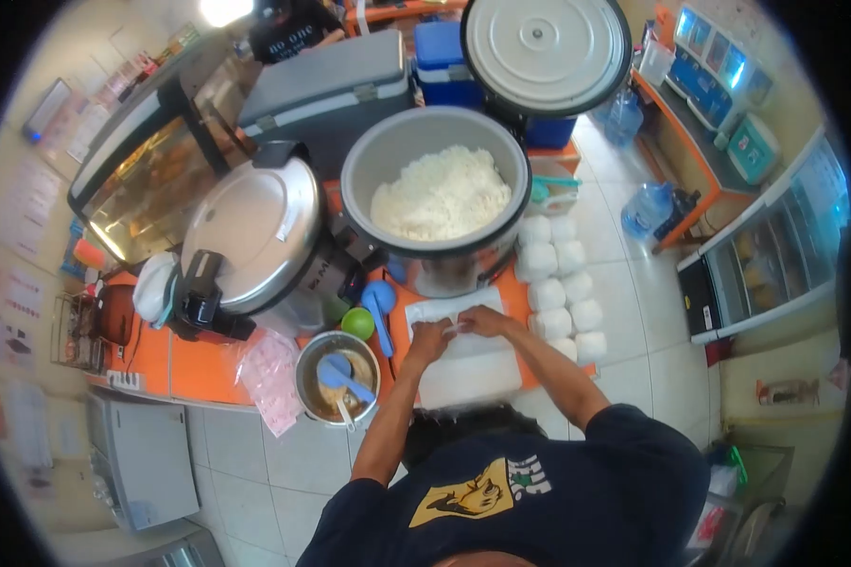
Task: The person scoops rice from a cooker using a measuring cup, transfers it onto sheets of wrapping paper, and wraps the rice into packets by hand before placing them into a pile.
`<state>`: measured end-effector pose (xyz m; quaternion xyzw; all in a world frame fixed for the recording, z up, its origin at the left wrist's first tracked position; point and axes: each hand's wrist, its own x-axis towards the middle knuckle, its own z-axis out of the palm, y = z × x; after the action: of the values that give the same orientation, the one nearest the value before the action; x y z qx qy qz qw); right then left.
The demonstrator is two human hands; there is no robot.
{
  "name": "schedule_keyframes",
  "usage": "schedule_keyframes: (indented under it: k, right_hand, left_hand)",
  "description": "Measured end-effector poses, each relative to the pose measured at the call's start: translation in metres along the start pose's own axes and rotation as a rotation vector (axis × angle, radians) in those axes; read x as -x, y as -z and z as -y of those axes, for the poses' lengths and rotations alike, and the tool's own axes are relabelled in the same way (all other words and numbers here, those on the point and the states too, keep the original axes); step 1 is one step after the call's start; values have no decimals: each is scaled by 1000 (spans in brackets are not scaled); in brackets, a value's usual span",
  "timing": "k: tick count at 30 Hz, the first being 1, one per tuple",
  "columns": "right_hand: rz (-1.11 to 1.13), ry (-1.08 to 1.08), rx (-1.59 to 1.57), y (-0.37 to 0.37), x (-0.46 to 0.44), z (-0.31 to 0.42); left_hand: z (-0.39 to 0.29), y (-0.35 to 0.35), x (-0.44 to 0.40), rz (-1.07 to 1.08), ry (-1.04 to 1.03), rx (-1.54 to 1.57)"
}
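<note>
Both hands meet over a stack of white wrapping sheets (468, 369) at the orange counter's front edge. My left hand (428, 341) and my right hand (483, 321) have their fingers pinched close together on something whitish, too small to make out. Behind them stands an open rice cooker (425, 269) with white rice (444, 194) inside. Several white wrapped bundles (551, 295) are lined up in two columns to the right. A blue scoop (379, 300) and a green cup (357, 323) sit left of the sheets.
A closed cooker (255, 227) stands at the left. In front of it are a metal pot (303, 386) with blue ladles and a pink plastic bag (272, 383). Coolers (326, 76) and a person in dark clothes (293, 33) are at the back. A glass-door fridge (775, 246) is right.
</note>
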<state>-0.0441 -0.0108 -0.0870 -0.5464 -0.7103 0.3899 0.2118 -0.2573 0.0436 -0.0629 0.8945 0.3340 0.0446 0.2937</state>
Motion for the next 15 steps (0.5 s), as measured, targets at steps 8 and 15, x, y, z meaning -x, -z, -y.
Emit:
schedule_keyframes:
  k: [8,15]
  right_hand:
    - [-100,-27,51,-14,-8,-18]
    - [-215,-327,380,-14,2,28]
  left_hand:
    - [-25,-14,4,-423,-21,-215]
    - [-35,-59,30,-651,-133,-312]
